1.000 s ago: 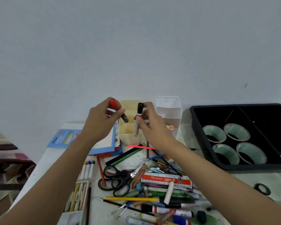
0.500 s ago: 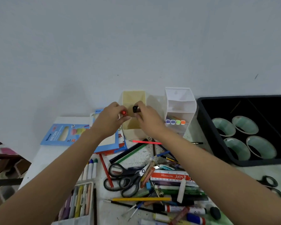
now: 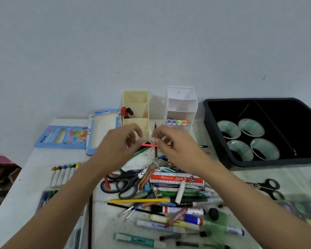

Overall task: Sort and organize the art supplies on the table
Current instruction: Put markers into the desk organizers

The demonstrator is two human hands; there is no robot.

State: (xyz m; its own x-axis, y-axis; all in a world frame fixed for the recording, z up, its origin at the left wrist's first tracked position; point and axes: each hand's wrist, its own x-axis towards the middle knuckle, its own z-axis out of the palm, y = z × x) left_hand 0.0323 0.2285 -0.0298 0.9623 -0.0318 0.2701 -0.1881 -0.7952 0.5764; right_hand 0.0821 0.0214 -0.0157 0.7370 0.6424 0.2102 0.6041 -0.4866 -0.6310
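A white table (image 3: 32,169), flecked with dark specks, carries a heap of markers and pens (image 3: 169,212) nearest the person, behind the wrists and between the forearms; closer to the fingers lie black scissors (image 3: 122,184) and a red-and-white box (image 3: 176,179) printed "soft"; a second pair of scissors (image 3: 266,187) sits well right of the right wrist.

The left hand (image 3: 118,146) and right hand (image 3: 176,148) hover side by side above the table, motion-blurred, fingers loosely curled and gripping nothing that shows.

Just beyond the left fingertips stands a cream organizer (image 3: 136,97); a red-capped marker (image 3: 123,111) and a black-capped marker (image 3: 131,113) lean in its middle compartment; beyond the right fingertips a white organizer (image 3: 181,105) shows four coloured caps (image 3: 176,122); well left of the left fingers a blue box (image 3: 63,136) reads "NEON"; well right of the right fingers a black tray (image 3: 276,162) holds four tape rolls (image 3: 228,130); a bare pale grey wall (image 3: 151,42) rises behind everything.
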